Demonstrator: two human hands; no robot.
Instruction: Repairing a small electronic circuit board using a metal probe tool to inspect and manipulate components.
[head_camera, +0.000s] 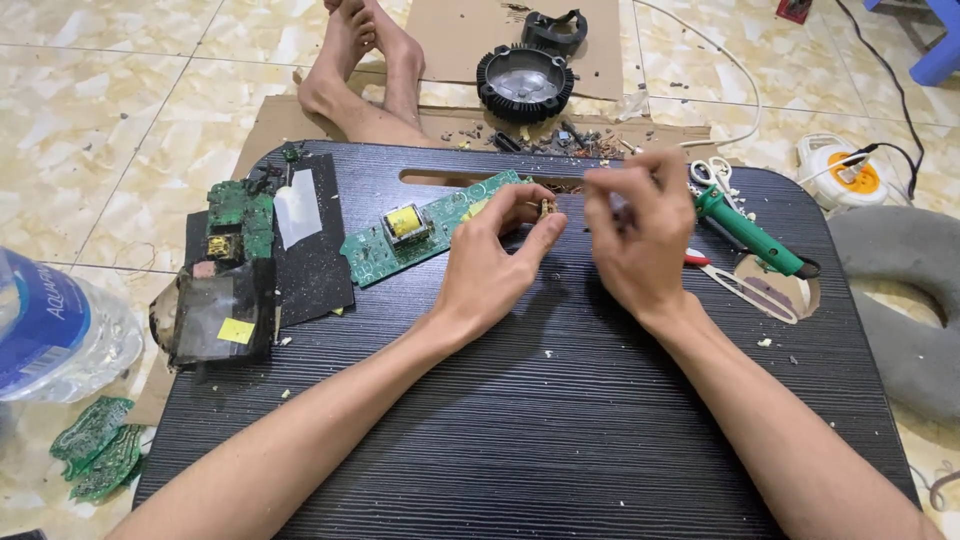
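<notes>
My left hand (493, 262) pinches a small yellowish electronic part (546, 208) between thumb and fingertips above a black lap table (520, 400). My right hand (632, 235) hovers just to the right of it, fingers curled together near the part; whether it touches the part I cannot tell. A long green circuit board (425, 228) with a yellow transformer (405, 222) lies just left of my left hand. A green-handled soldering iron (752, 232) rests right of my right hand, over a pair of scissors (735, 285).
More green boards and black sheets (240, 270) lie at the table's left edge. A water bottle (55, 330) stands on the tiled floor at left. Bare feet (365, 60), a round black lamp housing (525, 82), cardboard, a cable reel (845, 170) and a grey cushion (905, 300) surround the table.
</notes>
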